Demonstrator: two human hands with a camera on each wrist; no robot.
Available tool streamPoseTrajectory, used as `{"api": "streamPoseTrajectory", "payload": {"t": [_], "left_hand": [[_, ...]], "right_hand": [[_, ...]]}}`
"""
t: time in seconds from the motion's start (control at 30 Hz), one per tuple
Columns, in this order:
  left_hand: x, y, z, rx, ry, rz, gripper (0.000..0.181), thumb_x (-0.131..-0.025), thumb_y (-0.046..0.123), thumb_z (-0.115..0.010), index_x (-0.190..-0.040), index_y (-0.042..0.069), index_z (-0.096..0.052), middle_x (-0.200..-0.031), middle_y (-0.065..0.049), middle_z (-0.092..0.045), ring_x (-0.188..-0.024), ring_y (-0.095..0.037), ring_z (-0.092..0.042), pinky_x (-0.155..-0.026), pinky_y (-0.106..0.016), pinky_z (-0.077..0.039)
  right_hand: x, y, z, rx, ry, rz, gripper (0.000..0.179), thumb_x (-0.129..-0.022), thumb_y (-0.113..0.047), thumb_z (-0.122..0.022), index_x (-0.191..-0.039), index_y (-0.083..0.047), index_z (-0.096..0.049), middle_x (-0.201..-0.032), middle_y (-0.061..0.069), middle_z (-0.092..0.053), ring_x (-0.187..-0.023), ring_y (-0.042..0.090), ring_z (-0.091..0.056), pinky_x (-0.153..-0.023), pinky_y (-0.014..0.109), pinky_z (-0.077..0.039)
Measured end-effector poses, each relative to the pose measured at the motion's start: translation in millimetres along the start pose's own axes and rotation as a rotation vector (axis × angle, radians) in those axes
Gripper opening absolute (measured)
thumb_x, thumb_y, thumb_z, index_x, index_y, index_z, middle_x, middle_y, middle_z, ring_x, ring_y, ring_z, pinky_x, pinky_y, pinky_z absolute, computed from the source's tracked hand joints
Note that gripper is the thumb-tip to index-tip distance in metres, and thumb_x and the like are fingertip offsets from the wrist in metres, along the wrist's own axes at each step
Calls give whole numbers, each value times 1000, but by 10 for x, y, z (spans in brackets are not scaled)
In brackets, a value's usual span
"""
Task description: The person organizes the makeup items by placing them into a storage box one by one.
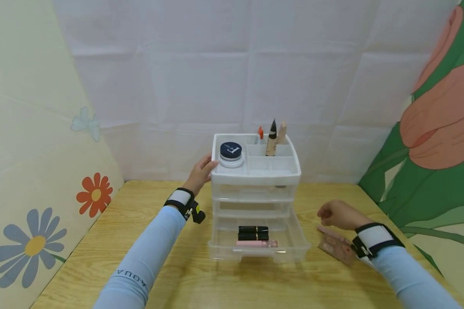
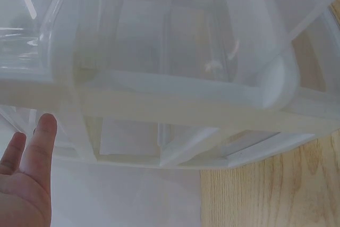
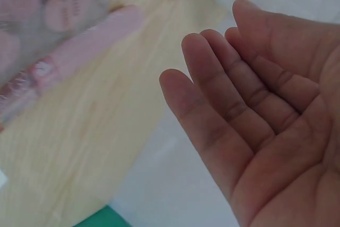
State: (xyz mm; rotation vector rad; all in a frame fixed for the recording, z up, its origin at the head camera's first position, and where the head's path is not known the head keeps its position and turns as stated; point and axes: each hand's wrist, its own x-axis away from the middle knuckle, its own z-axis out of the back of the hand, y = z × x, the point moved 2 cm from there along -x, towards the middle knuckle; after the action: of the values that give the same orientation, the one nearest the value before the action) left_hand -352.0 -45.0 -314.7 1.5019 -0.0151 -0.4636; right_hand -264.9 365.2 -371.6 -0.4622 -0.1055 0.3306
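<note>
A white drawer organizer (image 1: 255, 179) of clear plastic drawers stands on the table. My left hand (image 1: 201, 171) rests against its upper left side; in the left wrist view the visible fingers (image 2: 41, 144) are extended beside the frame. The bottom drawer (image 1: 224, 253) is pulled out, with two black tubes (image 1: 253, 236) and a pink tube (image 1: 257, 243) lying in it. To the right, my right hand (image 1: 342, 215) hovers with loosely bent fingers and an empty palm. Near it lie a slim pink tube (image 3: 87, 46) and a clear pack of pink rounded pieces (image 3: 69, 3).
On the organizer's top sit a dark-lidded jar (image 1: 231, 154), a beige tube with a pointed black cap (image 1: 271, 143), a paler beige tube (image 1: 282, 132) and a red-tipped item (image 1: 260, 133). A white cloth (image 1: 193, 86) hangs behind the wooden table (image 1: 154, 262).
</note>
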Motion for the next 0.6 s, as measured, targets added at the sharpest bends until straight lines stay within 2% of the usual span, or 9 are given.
{"api": "streamPoseTrajectory", "payload": {"t": [0.17, 0.2, 0.4, 0.6], "left_hand": [[-3, 3, -2, -6, 6, 1, 60, -98, 30, -48, -153, 10, -30, -152, -13, -35, -134, -31, -39, -106, -48, -39], [-28, -35, 9, -4, 10, -3, 60, -98, 31, -48, -152, 11, -31, -152, -12, -36, -133, -30, -40, -105, -48, -40], [-30, -32, 6, 10, 8, -23, 61, -97, 29, -49, -152, 9, -32, -151, -14, -36, -132, -32, -41, -104, -47, -41], [-44, -40, 15, 12, 1, -3, 57, -100, 27, -47, -152, 10, -31, -152, -13, -35, -133, -31, -40, -105, -48, -40]], "right_hand": [[-20, 116, -78, 14, -3, -19, 13, -82, 4, -68, -95, 7, -68, -87, 8, -66, -82, 27, -61, -73, 45, -53], [-23, 140, -93, 18, -4, -23, 12, -82, 5, -67, -94, 7, -67, -87, 8, -65, -82, 27, -61, -73, 45, -53], [-15, 245, -152, 38, -17, -55, 9, -83, 3, -67, -91, 5, -68, -87, 9, -66, -83, 29, -62, -74, 48, -53], [3, 290, -192, 25, -9, -63, 7, -82, 4, -67, -89, 4, -69, -85, 9, -66, -81, 29, -62, -72, 47, -53]]}}
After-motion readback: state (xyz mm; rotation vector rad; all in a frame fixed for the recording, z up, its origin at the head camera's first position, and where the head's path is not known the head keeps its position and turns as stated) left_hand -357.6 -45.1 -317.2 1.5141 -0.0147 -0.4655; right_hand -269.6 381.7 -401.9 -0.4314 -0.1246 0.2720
